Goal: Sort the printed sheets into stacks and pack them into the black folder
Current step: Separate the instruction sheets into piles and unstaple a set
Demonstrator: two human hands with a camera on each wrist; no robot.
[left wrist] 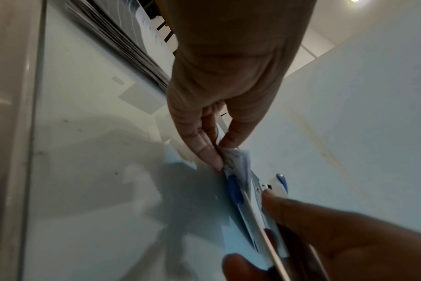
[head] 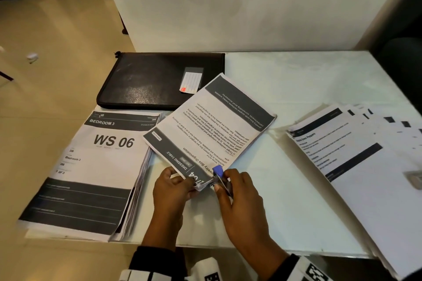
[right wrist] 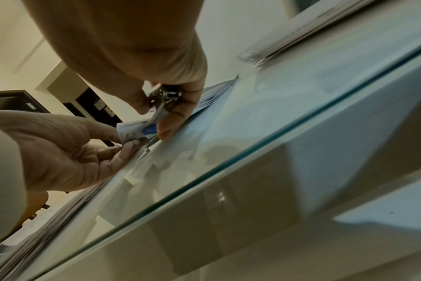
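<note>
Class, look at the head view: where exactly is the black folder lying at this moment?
The black folder lies closed at the table's far left, against the wall, behind the WS 06 stack.

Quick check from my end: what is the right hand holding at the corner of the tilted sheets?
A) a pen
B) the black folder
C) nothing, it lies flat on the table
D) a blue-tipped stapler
D: the right hand grips a small stapler with a blue tip, set against the corner of the tilted sheets, while the left hand pinches that same corner; the black folder lies untouched further back.
</note>
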